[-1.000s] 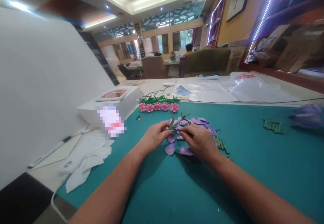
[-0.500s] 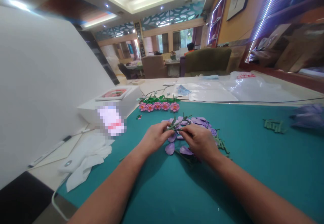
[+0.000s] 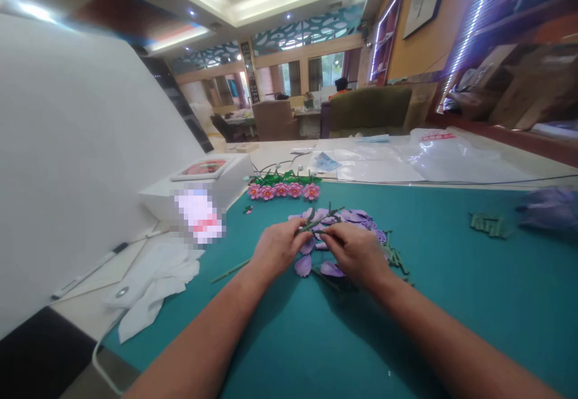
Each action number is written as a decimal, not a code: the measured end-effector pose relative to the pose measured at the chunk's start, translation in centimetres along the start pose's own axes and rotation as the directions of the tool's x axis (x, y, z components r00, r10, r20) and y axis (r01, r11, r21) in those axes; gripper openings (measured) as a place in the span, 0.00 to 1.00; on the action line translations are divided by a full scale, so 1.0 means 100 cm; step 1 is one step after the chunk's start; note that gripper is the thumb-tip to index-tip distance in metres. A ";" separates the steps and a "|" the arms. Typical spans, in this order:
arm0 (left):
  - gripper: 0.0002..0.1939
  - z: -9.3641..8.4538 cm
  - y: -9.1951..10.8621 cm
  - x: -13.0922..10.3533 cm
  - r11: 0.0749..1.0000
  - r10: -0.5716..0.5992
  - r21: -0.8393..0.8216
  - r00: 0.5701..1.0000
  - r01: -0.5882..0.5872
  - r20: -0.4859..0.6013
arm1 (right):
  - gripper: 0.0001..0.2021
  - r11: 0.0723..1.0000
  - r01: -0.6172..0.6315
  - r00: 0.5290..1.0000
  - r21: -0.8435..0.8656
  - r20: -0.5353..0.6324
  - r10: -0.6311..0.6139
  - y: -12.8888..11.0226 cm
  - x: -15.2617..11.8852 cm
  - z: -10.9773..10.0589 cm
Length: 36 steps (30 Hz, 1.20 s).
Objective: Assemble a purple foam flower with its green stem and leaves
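My left hand (image 3: 279, 247) is closed around a green flower stem (image 3: 311, 224) with small pointed leaves, whose tip angles up to the right. A thin green length (image 3: 230, 271) sticks out below that wrist, in line with the stem. Thumb and fingertips of my right hand (image 3: 361, 253) pinch a small dark green leaf (image 3: 320, 231) beside the stem; where it joins is too small to tell. Beneath and behind both hands lie loose purple petals (image 3: 303, 265). By my right hand are purple lacy pieces (image 3: 378, 234) and several green sticks (image 3: 396, 259).
A row of pink flowers (image 3: 280, 189) lies at the back of the green mat (image 3: 451, 303). At right are short green pieces (image 3: 487, 224) and a purple bundle (image 3: 548, 206). White tissue (image 3: 158, 290), a phone (image 3: 198, 213) and a white box (image 3: 239, 167) stand left. Plastic bags (image 3: 451, 152) lie beyond.
My left hand has shifted slightly, and the stem in it lies at a flatter, straighter slant. More of the green length now shows below my left wrist. My right hand stays nearly in place.
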State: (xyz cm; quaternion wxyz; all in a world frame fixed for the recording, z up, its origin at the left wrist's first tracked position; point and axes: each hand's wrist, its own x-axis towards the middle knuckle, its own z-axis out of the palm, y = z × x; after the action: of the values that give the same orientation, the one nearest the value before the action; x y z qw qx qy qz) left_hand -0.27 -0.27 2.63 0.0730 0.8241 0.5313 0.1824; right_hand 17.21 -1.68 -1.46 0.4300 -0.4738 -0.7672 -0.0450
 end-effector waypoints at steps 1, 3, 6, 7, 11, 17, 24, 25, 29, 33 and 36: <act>0.12 0.000 0.000 0.000 1.000 -0.002 0.008 1.000 0.002 0.004 | 0.10 1.000 -0.001 1.000 -0.001 -0.003 0.001 0.000 0.000 0.000; 0.13 0.001 0.001 0.000 1.000 -0.003 0.021 1.000 0.003 0.009 | 0.10 1.000 -0.004 1.000 -0.004 -0.004 0.004 0.000 0.000 0.000; 0.13 0.002 0.000 0.000 0.999 0.002 0.035 1.000 -0.002 0.007 | 0.10 1.000 -0.008 1.000 -0.012 -0.010 0.008 -0.001 0.000 0.001; 0.13 0.003 0.000 0.000 0.999 0.003 0.038 1.000 -0.003 0.006 | 0.10 1.000 -0.008 1.000 -0.014 -0.011 0.008 -0.001 -0.001 0.000; 0.13 0.005 -0.002 -0.001 0.998 0.022 0.054 1.000 -0.022 -0.001 | 0.12 1.000 -0.002 1.000 -0.006 -0.010 0.001 -0.002 -0.001 -0.001; 0.15 0.009 -0.002 -0.003 0.997 0.037 0.060 0.999 -0.038 0.015 | 0.15 0.999 0.038 0.999 0.010 -0.032 -0.038 0.005 -0.005 0.003; 0.16 0.006 -0.005 0.001 0.999 -0.039 0.035 0.999 0.039 0.008 | 0.19 0.997 -0.054 0.997 0.048 -0.046 0.057 0.009 -0.012 0.009; 0.17 0.006 -0.006 0.002 0.998 -0.054 0.031 0.999 0.054 0.001 | 0.18 0.998 -0.046 0.998 0.053 -0.035 0.048 0.009 -0.013 0.009; 0.18 0.005 -0.010 0.003 0.995 -0.097 0.012 0.995 0.098 -0.010 | 0.12 0.991 0.109 0.992 0.071 0.060 -0.113 0.001 -0.017 0.012; 0.18 0.007 -0.010 0.003 0.997 -0.080 -0.003 0.997 0.080 -0.013 | 0.14 0.984 0.170 0.980 0.051 0.100 -0.174 -0.008 -0.026 0.024; 0.17 0.008 -0.010 0.004 0.998 -0.065 -0.007 0.998 0.065 -0.011 | 0.15 0.979 0.196 0.971 0.047 0.127 -0.201 -0.010 -0.032 0.030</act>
State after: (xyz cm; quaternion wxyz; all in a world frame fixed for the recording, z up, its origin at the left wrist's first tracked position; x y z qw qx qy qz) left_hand -0.64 0.54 1.65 0.0785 0.8051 0.5576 0.1862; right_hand 15.20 -2.95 -5.24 0.3798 -0.3893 -0.8381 -0.0434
